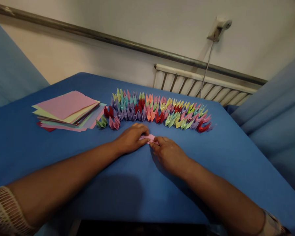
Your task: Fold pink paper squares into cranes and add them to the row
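Note:
A small piece of folded pink paper (151,138) lies on the blue-covered table (113,203), between my two hands. My left hand (132,137) has its thumb and fingers curled on the left end of the paper. On the right end, my right hand (170,151) presses with thumb and forefinger close together. My fingertips hide parts of the folds. Just beyond my hands stand several rows of folded paper cranes (151,113) in red, purple, pink, green, yellow and blue.
To the left lies a stack of coloured paper sheets (68,106), pink on top. Behind the table are a wall rail (127,46), a radiator (186,82) and a wall socket (216,29) with a hanging cord. Blue curtains (282,108) hang at both sides.

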A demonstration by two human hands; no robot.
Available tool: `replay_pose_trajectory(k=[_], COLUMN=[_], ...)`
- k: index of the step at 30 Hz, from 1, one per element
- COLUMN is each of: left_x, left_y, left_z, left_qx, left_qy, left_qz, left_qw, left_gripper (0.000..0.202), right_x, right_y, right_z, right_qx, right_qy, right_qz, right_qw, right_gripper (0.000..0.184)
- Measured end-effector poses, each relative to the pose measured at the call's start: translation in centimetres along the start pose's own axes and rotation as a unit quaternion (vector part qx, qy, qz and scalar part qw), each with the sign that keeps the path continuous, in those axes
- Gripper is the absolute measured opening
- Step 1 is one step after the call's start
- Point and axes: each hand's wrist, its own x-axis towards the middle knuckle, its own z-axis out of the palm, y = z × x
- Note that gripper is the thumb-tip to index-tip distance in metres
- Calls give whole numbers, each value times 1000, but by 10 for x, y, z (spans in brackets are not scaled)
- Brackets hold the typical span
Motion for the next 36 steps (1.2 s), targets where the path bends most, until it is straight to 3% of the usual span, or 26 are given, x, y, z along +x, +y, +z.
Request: replay_pose_trajectory(k=[3,10,17,25,36], left_x=[6,14,17,12,2], left_y=[-5,-3,-1,0,3], left_z=[5,6,6,6,-13], left_qx=[12,-20,-61,-69,-38], left_qy=[14,-15,-5,-9,-58], left_qz=[-16,-64,-82,-17,73], left_qw=[1000,998,995,997,995], left_gripper=[26,14,8,7,20], right_x=[1,1,2,1,-1], right_y=[-1,-2,-2,-1,-3], right_z=[-5,-11,-8,-4,-7], right_qx=[22,19,29,46,24], right_qy=[0,-19,-11,-2,-16], right_qz=[-7,-22,-24,-14,-19], right_qw=[1000,999,999,999,999], right_gripper=[38,36,37,41,43])
